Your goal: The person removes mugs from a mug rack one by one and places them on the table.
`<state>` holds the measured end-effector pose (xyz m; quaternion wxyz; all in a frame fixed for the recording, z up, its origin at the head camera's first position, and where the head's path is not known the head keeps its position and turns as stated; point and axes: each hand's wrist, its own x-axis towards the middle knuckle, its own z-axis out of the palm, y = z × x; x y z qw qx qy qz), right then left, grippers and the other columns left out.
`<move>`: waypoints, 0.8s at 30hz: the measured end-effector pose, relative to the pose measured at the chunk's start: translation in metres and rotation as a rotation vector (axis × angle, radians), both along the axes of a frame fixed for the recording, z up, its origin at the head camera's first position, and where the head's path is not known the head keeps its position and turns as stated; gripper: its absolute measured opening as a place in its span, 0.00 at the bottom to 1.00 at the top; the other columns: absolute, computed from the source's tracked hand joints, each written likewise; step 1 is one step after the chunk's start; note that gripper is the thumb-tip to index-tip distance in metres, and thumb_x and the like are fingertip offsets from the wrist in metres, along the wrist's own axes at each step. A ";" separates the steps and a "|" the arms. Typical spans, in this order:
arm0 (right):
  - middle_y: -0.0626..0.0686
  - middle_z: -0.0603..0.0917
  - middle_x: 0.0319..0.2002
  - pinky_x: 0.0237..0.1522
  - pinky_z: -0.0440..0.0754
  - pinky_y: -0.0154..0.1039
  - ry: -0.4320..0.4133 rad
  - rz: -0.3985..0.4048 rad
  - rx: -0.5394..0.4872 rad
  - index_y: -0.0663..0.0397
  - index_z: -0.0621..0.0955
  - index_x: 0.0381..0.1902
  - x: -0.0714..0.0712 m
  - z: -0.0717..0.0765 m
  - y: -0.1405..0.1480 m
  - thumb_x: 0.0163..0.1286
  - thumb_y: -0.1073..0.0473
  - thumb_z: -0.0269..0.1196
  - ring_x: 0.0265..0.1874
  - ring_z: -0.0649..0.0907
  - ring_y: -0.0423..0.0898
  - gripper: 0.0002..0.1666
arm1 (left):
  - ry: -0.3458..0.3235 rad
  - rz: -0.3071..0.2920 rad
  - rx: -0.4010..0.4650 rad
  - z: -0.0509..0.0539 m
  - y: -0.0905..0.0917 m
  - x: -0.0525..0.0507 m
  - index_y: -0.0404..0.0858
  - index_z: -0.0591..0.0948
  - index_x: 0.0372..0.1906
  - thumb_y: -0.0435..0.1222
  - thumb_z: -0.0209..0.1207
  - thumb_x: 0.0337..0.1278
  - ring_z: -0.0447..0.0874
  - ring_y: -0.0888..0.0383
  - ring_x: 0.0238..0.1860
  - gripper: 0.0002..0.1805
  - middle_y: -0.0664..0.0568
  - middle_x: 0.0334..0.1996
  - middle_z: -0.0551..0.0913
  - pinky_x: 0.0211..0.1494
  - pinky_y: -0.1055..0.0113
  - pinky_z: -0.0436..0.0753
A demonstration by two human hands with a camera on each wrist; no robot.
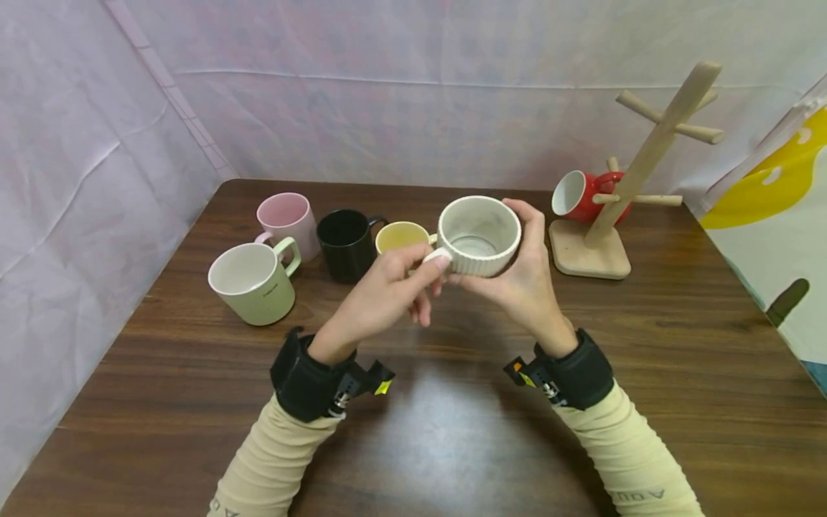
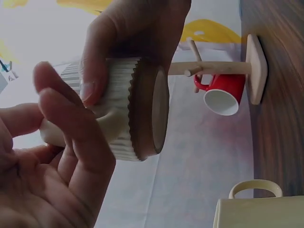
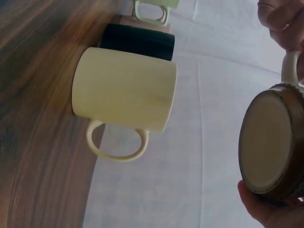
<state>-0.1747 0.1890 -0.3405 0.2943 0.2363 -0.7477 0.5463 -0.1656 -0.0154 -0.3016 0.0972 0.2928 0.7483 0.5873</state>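
Note:
Both hands hold a white ribbed mug [image 1: 479, 237] in the air above the table, and its brown base shows in the left wrist view. My left hand [image 1: 388, 291] pinches the mug's handle between thumb and fingers. Around the opposite side of the cup my right hand [image 1: 523, 280] curls, thumb low at the front and fingers behind. Just behind the left hand stands a yellow mug [image 3: 124, 90], partly hidden in the head view. Beside it is a black mug [image 1: 345, 248].
At the left stand a pink mug [image 1: 287, 219] and a light green mug [image 1: 255, 287]. A wooden mug tree [image 1: 646, 169] rises at the back right, with a red mug [image 1: 584, 195] hanging on a low peg. White cloth [image 1: 388, 108] hangs behind the table [image 1: 446, 431].

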 end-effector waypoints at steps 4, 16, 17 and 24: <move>0.66 0.75 0.59 0.61 0.70 0.43 0.014 -0.003 0.018 0.71 0.62 0.64 0.000 0.000 -0.002 0.45 0.28 0.77 0.56 0.76 0.55 0.67 | -0.057 -0.003 0.005 0.000 0.001 0.000 0.32 0.73 0.31 0.34 0.45 0.81 0.75 0.58 0.14 0.16 0.48 0.22 0.73 0.19 0.66 0.76; 0.67 0.77 0.58 0.59 0.72 0.45 0.008 -0.007 0.045 0.72 0.62 0.64 0.001 -0.002 -0.004 0.46 0.36 0.80 0.55 0.78 0.55 0.65 | -0.235 -0.121 0.136 0.003 -0.001 0.002 0.34 0.68 0.30 0.34 0.36 0.82 0.58 0.64 0.12 0.19 0.55 0.14 0.61 0.19 0.71 0.58; 0.67 0.77 0.58 0.59 0.72 0.46 0.004 -0.004 0.049 0.73 0.61 0.65 0.001 -0.002 -0.004 0.45 0.41 0.83 0.55 0.78 0.55 0.64 | -0.240 -0.117 0.137 0.003 -0.001 0.002 0.34 0.68 0.30 0.34 0.36 0.82 0.57 0.64 0.12 0.19 0.55 0.14 0.60 0.19 0.71 0.58; 0.67 0.75 0.59 0.60 0.71 0.48 -0.041 -0.005 0.104 0.73 0.60 0.66 0.004 0.003 -0.001 0.38 0.70 0.84 0.57 0.77 0.55 0.62 | -0.237 -0.047 0.141 0.002 0.003 0.004 0.35 0.68 0.29 0.33 0.38 0.82 0.56 0.64 0.12 0.18 0.56 0.15 0.59 0.19 0.72 0.56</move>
